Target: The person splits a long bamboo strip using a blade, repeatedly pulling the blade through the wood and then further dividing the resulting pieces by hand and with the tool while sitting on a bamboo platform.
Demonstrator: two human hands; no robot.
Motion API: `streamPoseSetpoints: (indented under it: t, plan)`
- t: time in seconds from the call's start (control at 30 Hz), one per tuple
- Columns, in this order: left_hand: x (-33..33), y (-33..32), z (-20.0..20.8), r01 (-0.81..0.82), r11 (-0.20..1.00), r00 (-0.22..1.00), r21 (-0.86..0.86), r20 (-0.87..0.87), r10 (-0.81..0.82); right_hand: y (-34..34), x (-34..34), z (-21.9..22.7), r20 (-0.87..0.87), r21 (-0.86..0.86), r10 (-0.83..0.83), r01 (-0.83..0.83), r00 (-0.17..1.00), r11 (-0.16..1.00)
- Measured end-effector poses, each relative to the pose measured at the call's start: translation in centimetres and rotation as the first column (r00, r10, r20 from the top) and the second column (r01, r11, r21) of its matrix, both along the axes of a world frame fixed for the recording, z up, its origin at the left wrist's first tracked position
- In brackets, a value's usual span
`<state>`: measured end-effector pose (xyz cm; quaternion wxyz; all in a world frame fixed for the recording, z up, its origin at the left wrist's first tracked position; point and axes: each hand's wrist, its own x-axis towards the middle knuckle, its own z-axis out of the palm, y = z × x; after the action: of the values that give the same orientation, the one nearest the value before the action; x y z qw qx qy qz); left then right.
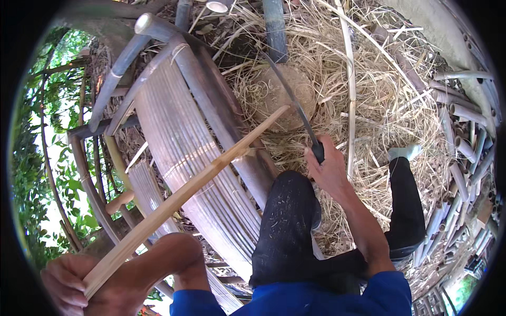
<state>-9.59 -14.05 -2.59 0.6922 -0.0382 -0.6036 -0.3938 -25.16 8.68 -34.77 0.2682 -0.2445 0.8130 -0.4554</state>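
My left hand at the lower left is closed around the near end of a long split bamboo strip. The pale strip slants up and right across a slatted bamboo bench, and its tapered far end lies over a round wooden block. In my right hand is the black handle of a long knife, held in a closed grip. Its narrow dark blade points up and left above the block, just right of the strip's tip. I cannot tell whether blade and strip touch.
The bamboo bench runs along my left, with thick pole rails. Straw-like shavings cover the ground, and a long thin pole lies among them. Cut bamboo pieces are heaped at the right. Leafy plants stand at the far left.
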Motion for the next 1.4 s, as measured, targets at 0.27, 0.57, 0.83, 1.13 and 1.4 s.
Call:
streamPoseSetpoints:
  t: [0.27,0.57,0.83,1.13,1.4]
  plan:
    - [4.2,6.5,-0.7,0.33,0.932,0.942,0.149,0.016,-0.336,4.2,4.6,3.3,-0.08,-0.035,0.061,-0.064,0.995,0.997]
    - [2.0,13.2,-2.9,0.051,0.981,0.999,0.186,-0.024,-0.048,5.8,9.3,14.6,-0.372,-0.127,0.151,-0.211,0.916,0.969]
    - [3.4,15.9,-4.2,0.131,0.983,0.991,0.125,0.0,-0.132,7.3,11.1,17.5,-0.431,-0.218,0.235,-0.353,0.871,0.91]
    - [3.7,17.1,-3.6,0.04,0.99,0.999,0.132,0.005,-0.041,6.9,11.2,17.6,-0.375,-0.187,0.236,-0.323,0.897,0.928]
    - [3.7,16.1,-3.9,0.069,0.986,0.997,0.15,-0.03,-0.065,7.3,12.5,19.4,-0.364,-0.356,0.279,-0.409,0.889,0.84]
